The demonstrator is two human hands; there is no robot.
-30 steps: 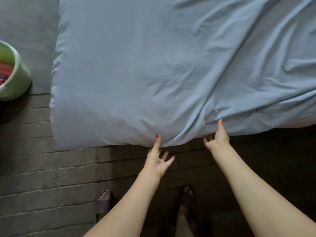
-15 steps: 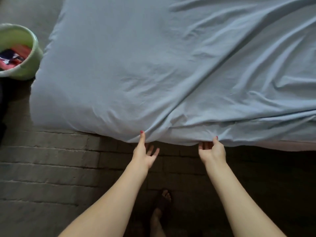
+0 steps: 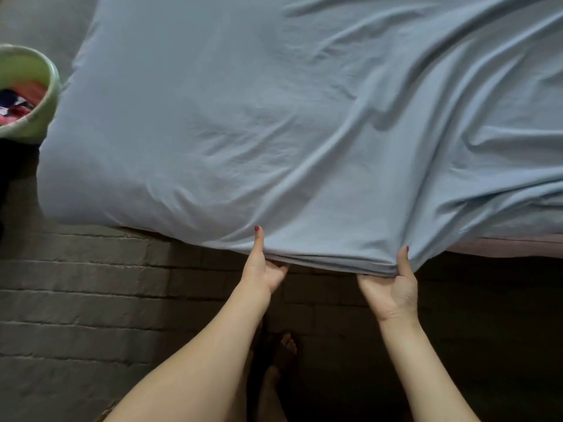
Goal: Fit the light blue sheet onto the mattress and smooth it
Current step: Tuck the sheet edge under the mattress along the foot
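Both hands, left hand (image 3: 263,269) and right hand (image 3: 393,287), pinch the light blue cotton sheet (image 3: 274,132) hem at six o'clock, fingers closed under; uneven pull risks deepening three-o'clock creases and baring the pink mattress (image 3: 502,246).

Head camera looks steeply down, close over the bed edge (image 3: 182,229).

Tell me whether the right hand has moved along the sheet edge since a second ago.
Yes. The right hand now grips the sheet farther right along its edge, more distant from the mattress corner, with the hem bunched between both hands.
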